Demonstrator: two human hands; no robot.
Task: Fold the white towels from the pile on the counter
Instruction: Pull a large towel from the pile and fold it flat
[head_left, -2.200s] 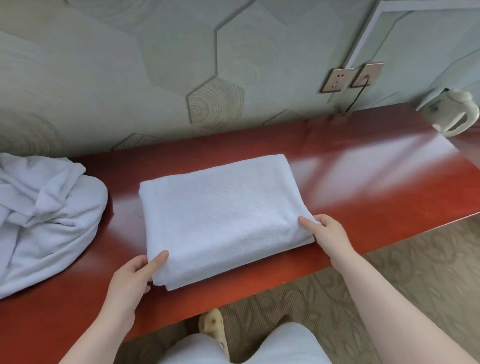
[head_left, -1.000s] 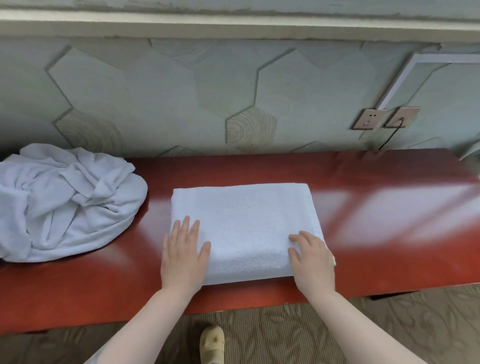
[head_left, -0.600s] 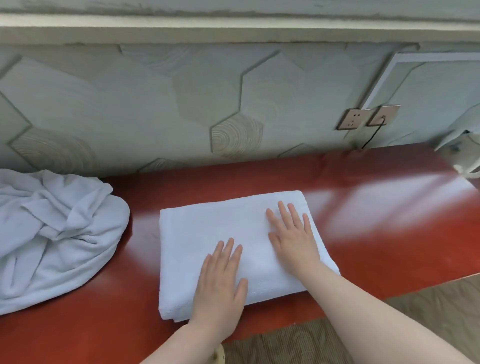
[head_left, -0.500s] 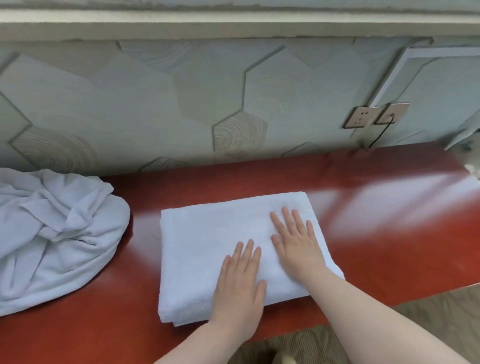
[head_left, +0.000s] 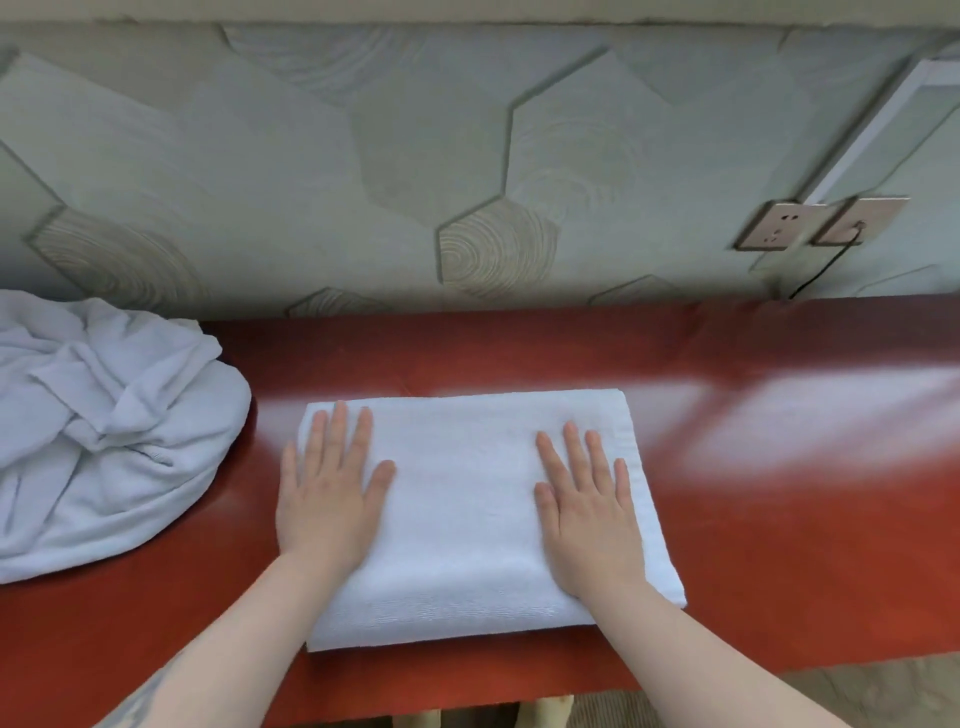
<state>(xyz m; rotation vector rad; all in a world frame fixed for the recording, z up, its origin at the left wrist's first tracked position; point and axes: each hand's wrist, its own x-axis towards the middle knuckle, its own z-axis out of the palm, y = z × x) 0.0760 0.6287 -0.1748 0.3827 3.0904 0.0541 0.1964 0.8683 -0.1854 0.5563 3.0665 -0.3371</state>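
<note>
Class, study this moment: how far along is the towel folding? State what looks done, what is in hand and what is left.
Done: one folded towel lies as a neat rectangle on the red counter. In hand: the left hand and right hand rest flat on it with straight fingers, apparently smoothing it. Left: the crumpled pile at the left end of the counter is unfolded.

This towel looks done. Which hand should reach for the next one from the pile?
Left. The left hand lies flat on the folded towel's left end, nearest the pile; the right hand would probably have to cross over.
</note>
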